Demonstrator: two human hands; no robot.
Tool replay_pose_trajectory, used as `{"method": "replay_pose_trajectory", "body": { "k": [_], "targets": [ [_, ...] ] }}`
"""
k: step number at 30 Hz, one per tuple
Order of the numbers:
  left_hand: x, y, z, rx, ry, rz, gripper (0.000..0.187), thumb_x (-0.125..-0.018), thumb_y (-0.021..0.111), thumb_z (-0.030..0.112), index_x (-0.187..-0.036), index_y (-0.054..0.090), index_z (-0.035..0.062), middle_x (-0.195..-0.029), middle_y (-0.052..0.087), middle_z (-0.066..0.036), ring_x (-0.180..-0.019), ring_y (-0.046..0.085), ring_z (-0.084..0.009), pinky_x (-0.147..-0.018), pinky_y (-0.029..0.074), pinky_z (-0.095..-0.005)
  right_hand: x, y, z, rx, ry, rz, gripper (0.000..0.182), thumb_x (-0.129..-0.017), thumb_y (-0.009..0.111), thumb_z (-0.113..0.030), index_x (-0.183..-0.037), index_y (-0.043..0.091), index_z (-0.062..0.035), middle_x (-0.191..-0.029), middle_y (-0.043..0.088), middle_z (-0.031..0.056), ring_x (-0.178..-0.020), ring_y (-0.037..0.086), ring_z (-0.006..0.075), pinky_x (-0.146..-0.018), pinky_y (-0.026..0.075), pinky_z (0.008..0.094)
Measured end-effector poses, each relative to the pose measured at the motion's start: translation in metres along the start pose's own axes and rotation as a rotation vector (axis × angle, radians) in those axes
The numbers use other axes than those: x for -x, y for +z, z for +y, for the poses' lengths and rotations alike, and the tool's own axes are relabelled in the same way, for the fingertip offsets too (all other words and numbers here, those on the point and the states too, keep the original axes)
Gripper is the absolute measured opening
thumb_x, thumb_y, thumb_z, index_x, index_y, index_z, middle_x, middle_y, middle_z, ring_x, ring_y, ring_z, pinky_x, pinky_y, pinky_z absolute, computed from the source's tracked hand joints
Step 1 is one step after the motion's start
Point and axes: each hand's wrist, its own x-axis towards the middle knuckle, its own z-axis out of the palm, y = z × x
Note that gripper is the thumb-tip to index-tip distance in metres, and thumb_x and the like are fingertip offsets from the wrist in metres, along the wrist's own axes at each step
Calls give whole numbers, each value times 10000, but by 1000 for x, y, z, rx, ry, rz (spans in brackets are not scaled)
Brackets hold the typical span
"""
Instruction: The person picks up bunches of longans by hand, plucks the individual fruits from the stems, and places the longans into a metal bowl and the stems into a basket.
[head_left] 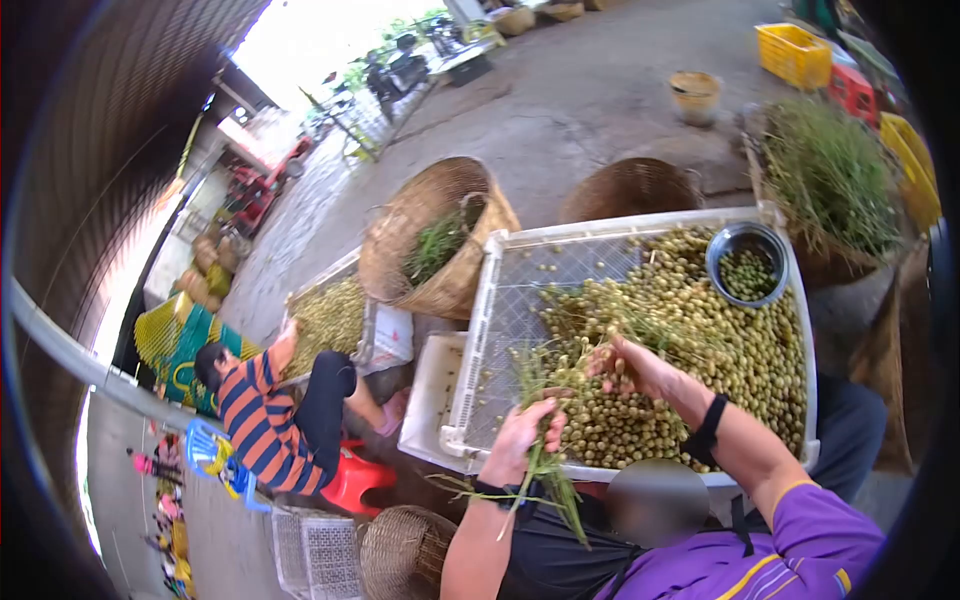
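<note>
My left hand (pixel 528 435) is closed around a bunch of thin green stems (pixel 562 495), whose ends hang toward my lap. Just right of it, my right hand (pixel 640 368) curls its fingers on small round yellow-green fruits at the other end of the bunch. Both hands are over the near part of a white plastic crate-like tray (pixel 478 360). Many loose round fruits (pixel 690 400) cover its right side, with more stemmed ones (pixel 600 310) heaped in the middle. A dark metal bowl (pixel 716 270) holding smaller, greener fruits rests at the tray's far right.
A wicker basket (pixel 375 255) with green stems stands left of the tray; another basket (pixel 625 185) is behind it. Cut stems (pixel 830 175) pile up at right. A person in a striped shirt (pixel 270 425) sits at left by another fruit-filled tray (pixel 292 300).
</note>
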Motion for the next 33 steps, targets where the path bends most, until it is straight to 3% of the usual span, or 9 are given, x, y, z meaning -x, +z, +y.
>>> {"method": "replay_pose_trajectory", "body": {
  "k": [3,5,8,13,20,23,27,30,33],
  "targets": [
    [-12,14,-4,-82,-9,156,232,-898,476,151,-1089,528,30,-665,517,-32,-485,434,-77,-393,350,-208,7,26,-1,-71,-65,-189,621,-866,352,-617,-1206,486,-114,-925,633,28,-661,539,50,-492,372,182],
    [-20,14,-5,-112,3,174,209,-902,499,180,-1048,552,41,-637,499,-16,-458,408,-65,-382,338,-201,4,34,-3,143,-180,-111,449,-905,456,-451,-1205,492,-119,-895,624,24,-612,504,34,-472,371,168],
    [-34,11,-6,-105,-60,101,209,-907,527,221,-1052,549,72,-586,444,14,-421,363,-51,-365,310,-201,-5,27,-1,362,-273,19,285,-893,551,-289,-1099,558,-92,-773,562,-18,-561,482,34,-471,379,180],
    [-50,4,-16,-193,-15,201,172,-914,505,166,-1078,500,113,-545,423,15,-386,337,-72,-338,301,-232,-14,10,-5,626,-260,238,359,-794,656,-415,-798,636,-57,-577,538,-18,-473,436,55,-431,344,242],
    [-44,-15,-24,-235,-99,99,176,-924,475,160,-1091,489,103,-509,375,25,-365,315,-70,-326,306,-245,-8,-3,4,712,-181,13,432,-852,566,-445,-916,609,-20,-624,528,9,-582,481,95,-524,394,283],
    [-38,-19,-25,-305,-168,67,166,-915,487,145,-1073,508,97,-499,361,28,-358,308,-70,-327,306,-249,2,-3,-7,1277,-272,-104,367,-869,560,-344,-978,585,6,-742,610,126,-671,577,219,-616,443,364],
    [-27,-41,-11,-224,-194,115,166,-920,476,147,-1071,512,92,-484,330,36,-356,294,-67,-331,299,-245,18,-5,-29,1235,-224,-203,335,-891,512,-311,-966,596,5,-841,624,182,-770,604,282,-697,457,384],
    [-21,-66,-10,33,-136,41,191,-943,433,198,-1078,513,90,-480,278,54,-358,262,-59,-340,271,-229,26,-18,-55,914,-237,108,281,-933,418,-236,-1130,559,-95,-1125,579,97,-900,583,183,-815,479,366],
    [-17,-67,-14,243,-76,34,207,-946,426,219,-1086,513,93,-494,282,51,-366,264,-54,-350,270,-220,27,-48,-92,1041,-242,516,264,-890,450,-204,-1088,592,-101,-1047,610,136,-736,615,197,-696,486,353]
  ]
}}
